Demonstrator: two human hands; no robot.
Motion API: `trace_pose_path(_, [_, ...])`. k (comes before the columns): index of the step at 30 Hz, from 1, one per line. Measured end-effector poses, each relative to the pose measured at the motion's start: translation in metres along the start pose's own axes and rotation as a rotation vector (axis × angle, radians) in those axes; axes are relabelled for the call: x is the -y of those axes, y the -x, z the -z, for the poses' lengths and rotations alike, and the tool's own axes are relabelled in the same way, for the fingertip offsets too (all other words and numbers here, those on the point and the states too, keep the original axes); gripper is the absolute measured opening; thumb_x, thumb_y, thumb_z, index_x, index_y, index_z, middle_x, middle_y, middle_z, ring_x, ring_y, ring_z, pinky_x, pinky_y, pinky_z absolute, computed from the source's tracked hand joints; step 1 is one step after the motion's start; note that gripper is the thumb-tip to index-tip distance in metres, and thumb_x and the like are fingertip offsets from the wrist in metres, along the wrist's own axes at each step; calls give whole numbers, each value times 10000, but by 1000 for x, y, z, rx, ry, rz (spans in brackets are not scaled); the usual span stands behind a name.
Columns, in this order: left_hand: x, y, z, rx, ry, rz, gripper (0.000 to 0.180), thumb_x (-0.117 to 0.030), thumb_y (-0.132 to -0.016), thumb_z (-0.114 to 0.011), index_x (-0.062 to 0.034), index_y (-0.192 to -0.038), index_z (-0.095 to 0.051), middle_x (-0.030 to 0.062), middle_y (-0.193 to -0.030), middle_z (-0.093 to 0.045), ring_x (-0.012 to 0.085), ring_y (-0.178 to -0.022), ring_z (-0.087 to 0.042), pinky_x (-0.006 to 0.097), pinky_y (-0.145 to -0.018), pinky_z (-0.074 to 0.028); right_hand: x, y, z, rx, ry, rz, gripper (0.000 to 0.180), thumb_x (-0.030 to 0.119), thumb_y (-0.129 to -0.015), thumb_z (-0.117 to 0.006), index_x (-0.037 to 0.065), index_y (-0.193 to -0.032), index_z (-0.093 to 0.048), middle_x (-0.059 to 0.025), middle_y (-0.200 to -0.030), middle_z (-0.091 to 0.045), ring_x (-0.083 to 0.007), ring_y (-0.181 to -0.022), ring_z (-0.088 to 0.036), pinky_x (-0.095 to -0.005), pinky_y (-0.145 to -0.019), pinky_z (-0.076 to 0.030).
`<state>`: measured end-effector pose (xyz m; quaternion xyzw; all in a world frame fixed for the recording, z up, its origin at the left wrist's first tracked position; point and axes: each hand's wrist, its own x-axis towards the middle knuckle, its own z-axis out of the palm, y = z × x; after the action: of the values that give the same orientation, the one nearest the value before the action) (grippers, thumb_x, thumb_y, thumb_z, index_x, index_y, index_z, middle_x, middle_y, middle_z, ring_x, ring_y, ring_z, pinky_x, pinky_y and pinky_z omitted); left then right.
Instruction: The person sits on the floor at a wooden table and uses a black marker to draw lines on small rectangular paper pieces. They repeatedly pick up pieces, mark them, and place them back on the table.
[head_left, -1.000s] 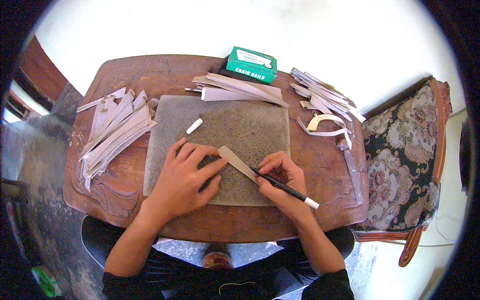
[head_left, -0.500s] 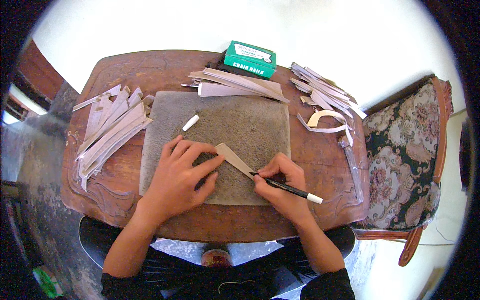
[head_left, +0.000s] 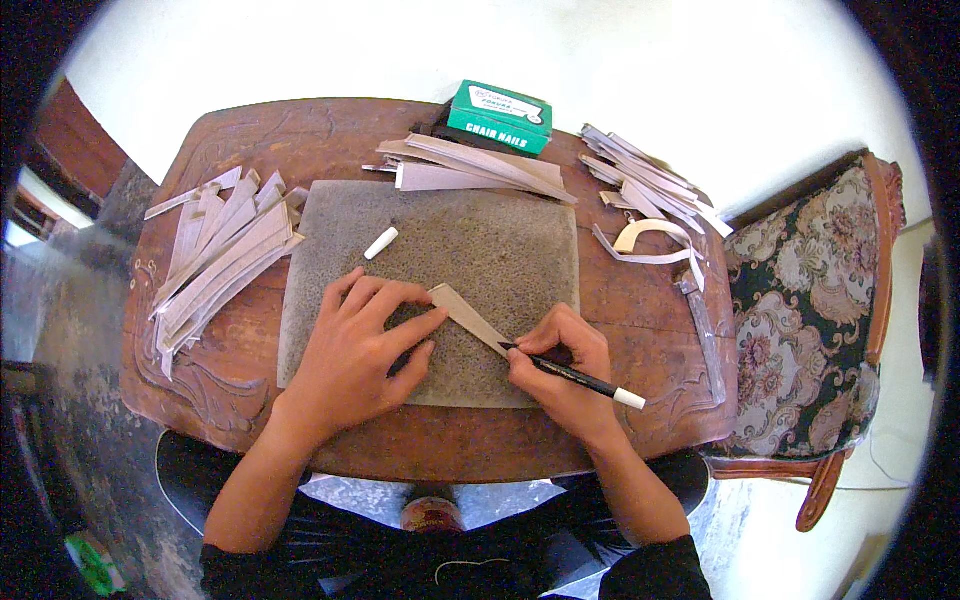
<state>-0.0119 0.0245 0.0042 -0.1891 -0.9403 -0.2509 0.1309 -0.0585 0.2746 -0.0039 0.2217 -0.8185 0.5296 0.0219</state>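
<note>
Counter: dark carved wood, bearing all the work; curved outline.
Chair: floral-upholstered, wooden frame, close against the counter's right end.
Mat: grey-brown, speckled, roughly rectangular, mid-counter; lower left part covered by the left hand.
Left bundle: loose heap of pale narrow pieces, fanned, beside the mat's left edge.
Left hand: fingers spread, gripping nothing; index fingertip at the strip's upper part, apparently touching.
Right hand: closed in a writing grip on the marker; resting over the mat's lower right, obscuring what lies beneath.
Far bundle: stacked pale pieces along the mat's far edge, between mat and box.
Right bundle: further pale pieces, uneven stack, far right of counter.
Box: green and white carton, behind the far bundle.
Curved piece: cream, with a pale looped band, just below the right bundle; kind unclear.
Marker: black barrel, white rear end; tip at the strip, contact uncertain.
Strip: pale, tapering, slanting across mid-mat between the hands; lower end partly hidden by right fingers.
Cap: small, white, lying on the mat beyond the left hand.
</note>
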Motion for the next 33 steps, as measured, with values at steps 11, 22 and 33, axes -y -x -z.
trace_pose_path(11, [0, 0, 0, -4, 0, -3, 358, -136, -819, -749, -150, -1176, -747, 69, -1212, -649, 309, -1193, -582, 556, -1144, -357, 2, -1, 1, 35, 16, -56, 213, 82, -740, -794, 30, -751, -587, -85, -748, -601, -192, -661, -606, -322, -604, -475])
trace_pose_path(22, [0, 0, 0, -8, -3, -3, 353, -136, -818, -749, -147, -1171, -750, 72, -1218, -650, 310, -1202, -574, 543, -1138, -355, 0, -2, 1, 35, 17, -48, 226, 82, -728, -799, 32, -742, -579, -87, -744, -589, -205, -652, -598, -328, -598, -467])
trace_pose_path(33, [-1, -1, 0, -3, 4, 4, 350, -135, -815, -751, -145, -1165, -755, 74, -1209, -653, 311, -1192, -583, 554, -1145, -359, 2, -2, 1, 39, 7, -82, 224, 87, -725, -791, 28, -741, -576, -92, -747, -598, -207, -665, -620, -327, -602, -479])
